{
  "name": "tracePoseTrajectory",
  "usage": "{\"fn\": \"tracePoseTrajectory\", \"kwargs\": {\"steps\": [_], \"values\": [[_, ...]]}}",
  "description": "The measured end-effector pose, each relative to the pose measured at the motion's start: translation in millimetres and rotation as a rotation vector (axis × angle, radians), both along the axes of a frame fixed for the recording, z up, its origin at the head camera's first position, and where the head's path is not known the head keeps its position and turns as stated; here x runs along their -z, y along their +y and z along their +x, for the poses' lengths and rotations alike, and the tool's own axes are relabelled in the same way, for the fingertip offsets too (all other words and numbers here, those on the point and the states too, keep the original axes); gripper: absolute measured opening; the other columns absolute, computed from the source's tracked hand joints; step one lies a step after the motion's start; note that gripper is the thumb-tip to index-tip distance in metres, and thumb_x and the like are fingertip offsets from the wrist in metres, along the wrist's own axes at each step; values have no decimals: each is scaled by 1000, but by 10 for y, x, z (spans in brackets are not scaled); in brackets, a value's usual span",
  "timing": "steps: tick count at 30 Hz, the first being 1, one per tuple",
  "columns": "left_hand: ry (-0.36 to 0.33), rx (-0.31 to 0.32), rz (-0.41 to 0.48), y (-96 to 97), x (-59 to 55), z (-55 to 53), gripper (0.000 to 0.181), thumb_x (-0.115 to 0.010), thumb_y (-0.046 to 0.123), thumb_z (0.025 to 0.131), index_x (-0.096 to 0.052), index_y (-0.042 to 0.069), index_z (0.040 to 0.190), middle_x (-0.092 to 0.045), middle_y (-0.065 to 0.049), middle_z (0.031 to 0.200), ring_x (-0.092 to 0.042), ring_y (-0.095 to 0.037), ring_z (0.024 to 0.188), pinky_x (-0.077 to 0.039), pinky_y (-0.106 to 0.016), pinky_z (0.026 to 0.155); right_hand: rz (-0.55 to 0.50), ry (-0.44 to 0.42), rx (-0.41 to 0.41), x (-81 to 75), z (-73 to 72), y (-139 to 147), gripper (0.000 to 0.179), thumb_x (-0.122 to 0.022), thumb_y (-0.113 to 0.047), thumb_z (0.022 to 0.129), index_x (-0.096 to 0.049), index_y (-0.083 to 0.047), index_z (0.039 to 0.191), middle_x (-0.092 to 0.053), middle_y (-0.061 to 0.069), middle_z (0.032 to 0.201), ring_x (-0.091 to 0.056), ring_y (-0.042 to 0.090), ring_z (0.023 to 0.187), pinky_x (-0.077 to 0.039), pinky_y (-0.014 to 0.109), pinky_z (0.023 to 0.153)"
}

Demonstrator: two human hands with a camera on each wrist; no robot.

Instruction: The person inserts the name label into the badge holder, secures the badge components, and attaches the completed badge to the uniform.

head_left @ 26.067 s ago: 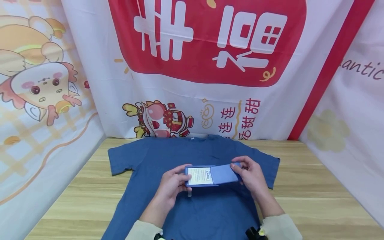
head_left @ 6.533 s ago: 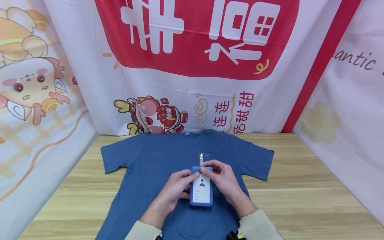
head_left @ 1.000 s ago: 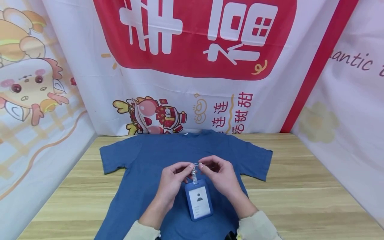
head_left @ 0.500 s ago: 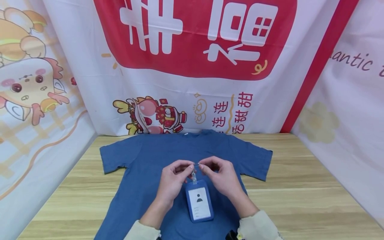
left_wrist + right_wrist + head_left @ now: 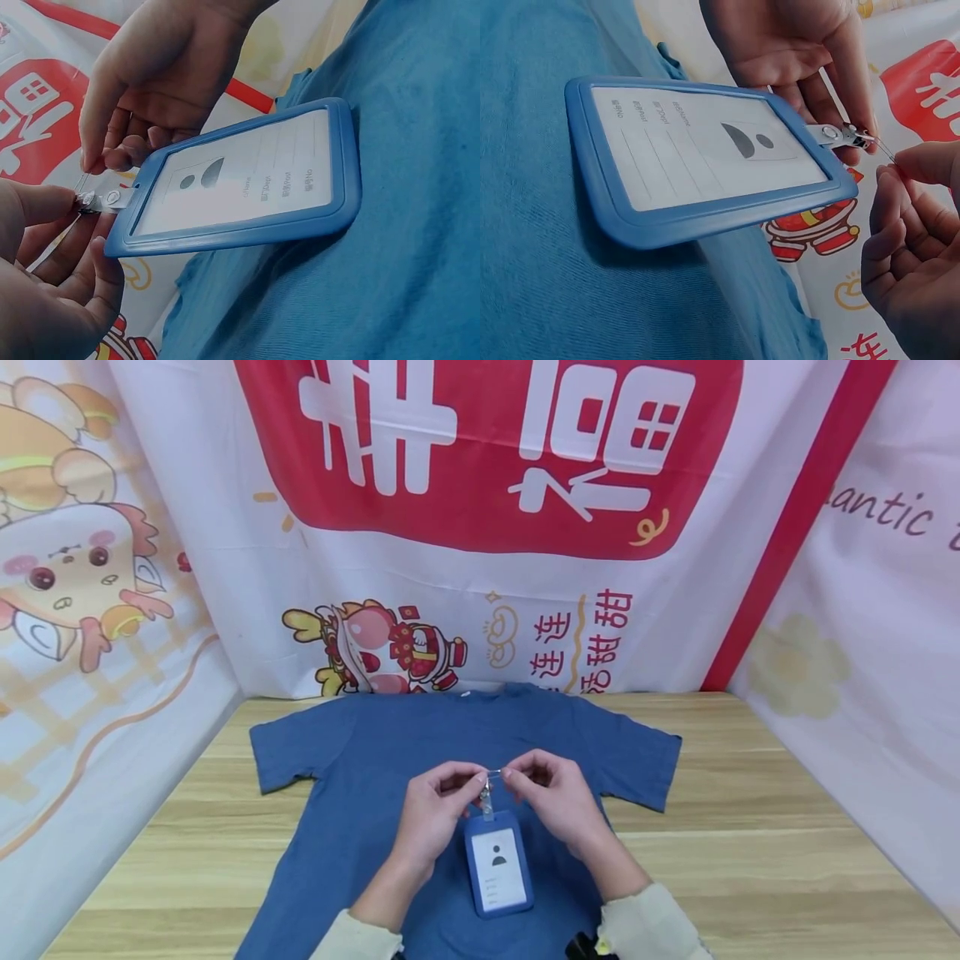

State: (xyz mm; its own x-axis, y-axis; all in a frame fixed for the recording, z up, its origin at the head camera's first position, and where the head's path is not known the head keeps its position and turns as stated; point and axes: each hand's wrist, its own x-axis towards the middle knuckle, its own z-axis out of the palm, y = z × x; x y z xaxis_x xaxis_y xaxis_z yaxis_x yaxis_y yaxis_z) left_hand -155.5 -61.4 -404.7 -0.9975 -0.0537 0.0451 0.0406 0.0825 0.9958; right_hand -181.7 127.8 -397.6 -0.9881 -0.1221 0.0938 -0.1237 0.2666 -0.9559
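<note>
A blue ID badge holder [image 5: 498,864] with a white card in its window hangs face up just above a blue T-shirt [image 5: 420,735]. A short clear strap [image 5: 116,198] with a metal snap joins its top to a metal clip [image 5: 855,136] bearing a thin wire safety pin [image 5: 493,772]. My left hand [image 5: 429,810] pinches the pin at the clip between thumb and fingers. Opposite it, my right hand [image 5: 558,802] pinches the other end of the pin. Fingertips partly hide the pin, so whether it is unfastened is hard to tell.
The T-shirt lies spread on a light wooden table [image 5: 750,827], sleeves out to both sides. Printed cloth [image 5: 480,643] hangs behind the table and along both sides.
Earlier, my hands held the badge holder sideways with its blue cover partly slid off, later upright near its top. Now both pinch the pin. Over the last second, my right fingers have shifted slightly.
</note>
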Motion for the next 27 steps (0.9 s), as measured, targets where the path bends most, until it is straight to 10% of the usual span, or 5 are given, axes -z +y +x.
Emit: {"fn": "tracePoseTrajectory", "kwargs": {"steps": [27], "values": [[29,-117,-127,36,-54,38,9,-84,21,96,-85,17,103,-80,-3,100,-73,-15,81,-59,-26,71,-76,-20,-4,36,65,-113,13,-74,-21,103,-76,-9,98,-68,4,85,-61,21,76,-50,27,66]]}}
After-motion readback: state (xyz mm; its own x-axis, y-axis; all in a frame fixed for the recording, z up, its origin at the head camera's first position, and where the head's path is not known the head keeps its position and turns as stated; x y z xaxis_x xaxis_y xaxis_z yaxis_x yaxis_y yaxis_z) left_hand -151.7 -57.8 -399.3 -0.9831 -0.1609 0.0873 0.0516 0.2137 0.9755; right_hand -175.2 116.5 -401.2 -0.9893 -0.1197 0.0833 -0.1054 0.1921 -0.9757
